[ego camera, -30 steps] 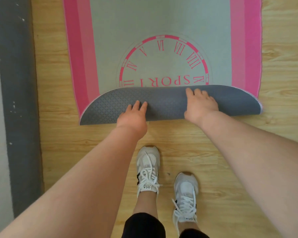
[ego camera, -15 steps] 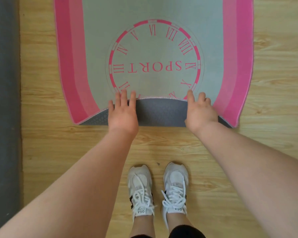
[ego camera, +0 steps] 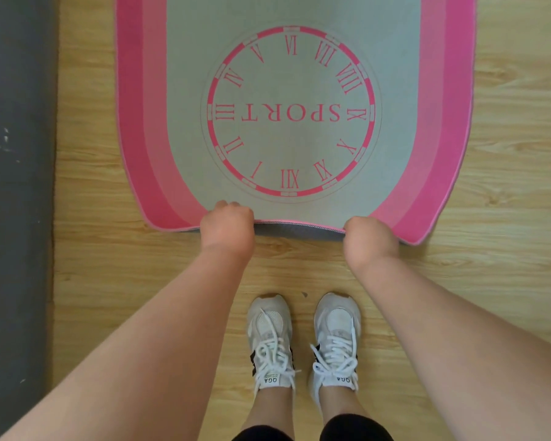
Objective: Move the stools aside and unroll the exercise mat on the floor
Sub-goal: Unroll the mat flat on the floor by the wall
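Pale wood-plank floor [ego camera: 506, 154] fills the view, and the exercise mat [ego camera: 185, 90] lies on it, grey in the middle with pink bands down both sides. Its clock print [ego camera: 291, 111], a pink ring of Roman numerals around the word SPORT, lies flat and whole.

Just below the clock print, the mat's near edge is raised a little off the floor, and a sliver of grey underside [ego camera: 299, 232] shows there. The left hand [ego camera: 228, 229] grips that edge below and left of the clock print, fingers curled tight with the knuckles on top. The right hand [ego camera: 371, 238] grips it below and right, also closed round the edge, though how its fingertips lie underneath is hidden. Well below the clock print stand two white laced shoes [ego camera: 269, 342], toes pointing at the mat. Far to the left of the clock print a dark grey strip [ego camera: 19, 186] runs along the floor. No stools are in view.

The unrolling looks nearly done, and this seems to be the last step: settling the final edge. The next move likely calls for lowering both hands evenly, drawing the edge towards the shoes so it lies without a hump, then letting go and pressing the corners flat if they curl.
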Demonstrator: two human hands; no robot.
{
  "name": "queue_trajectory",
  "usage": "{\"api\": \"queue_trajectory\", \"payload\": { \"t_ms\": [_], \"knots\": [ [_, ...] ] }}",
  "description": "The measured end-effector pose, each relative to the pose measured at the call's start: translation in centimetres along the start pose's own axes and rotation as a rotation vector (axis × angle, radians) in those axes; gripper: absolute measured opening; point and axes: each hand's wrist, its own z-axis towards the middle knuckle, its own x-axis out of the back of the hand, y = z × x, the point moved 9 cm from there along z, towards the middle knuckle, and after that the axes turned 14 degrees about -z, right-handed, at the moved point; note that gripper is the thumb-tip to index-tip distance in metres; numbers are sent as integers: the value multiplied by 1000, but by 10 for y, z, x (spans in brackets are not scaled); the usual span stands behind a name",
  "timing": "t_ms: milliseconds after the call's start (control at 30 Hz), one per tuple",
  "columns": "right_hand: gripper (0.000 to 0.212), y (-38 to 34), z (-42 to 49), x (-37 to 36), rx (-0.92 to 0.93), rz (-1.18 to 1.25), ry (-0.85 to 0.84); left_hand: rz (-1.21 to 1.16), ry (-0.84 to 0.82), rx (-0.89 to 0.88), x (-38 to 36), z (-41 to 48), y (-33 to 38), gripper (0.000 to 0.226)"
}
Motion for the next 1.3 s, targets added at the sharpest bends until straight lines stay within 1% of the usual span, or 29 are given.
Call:
{"api": "queue_trajectory", "payload": {
  "t_ms": [133,300,367,467,533,600,700,800,867,967,1033,1100,1167,1233,1300],
  "knots": [
    [33,-20,5,5,72,-146,16,-24,-54,1,-11,3,-18,27],
    [37,-54,12,-8,303,-358,104,69,-97,-81,-48,-4,-16,29],
    [38,-67,12,-22,407,-356,114,25,-124,-76,-68,0,-18,31],
    [38,-78,18,-49,523,-300,47,-76,-206,-81,-99,10,-18,38],
    [35,-83,24,-63,577,-298,30,-65,-225,-151,-115,17,-12,49],
    [36,-90,30,-73,617,-309,52,21,-209,-255,-128,19,-4,61],
    [37,-102,31,-91,732,-342,155,192,-58,-429,-142,16,-1,71],
    [34,-109,19,-113,849,-305,292,270,-27,-579,-168,12,-5,85],
    [38,-107,14,-121,854,-270,384,260,-33,-689,-180,9,-3,88],
    [45,-109,12,-126,893,-187,550,213,15,-777,-185,9,1,89],
    [40,-111,11,-132,931,-198,664,194,30,-851,-187,7,5,88],
    [32,-109,11,-135,926,-179,737,221,50,-928,-188,5,9,82],
    [33,-109,7,-130,912,-175,750,277,64,-956,-187,4,11,78],
    [37,-107,5,-124,863,-197,747,311,56,-944,-188,2,13,74],
    [36,-104,2,-121,802,-201,750,301,53,-916,-190,-2,12,70]
  ]
}}
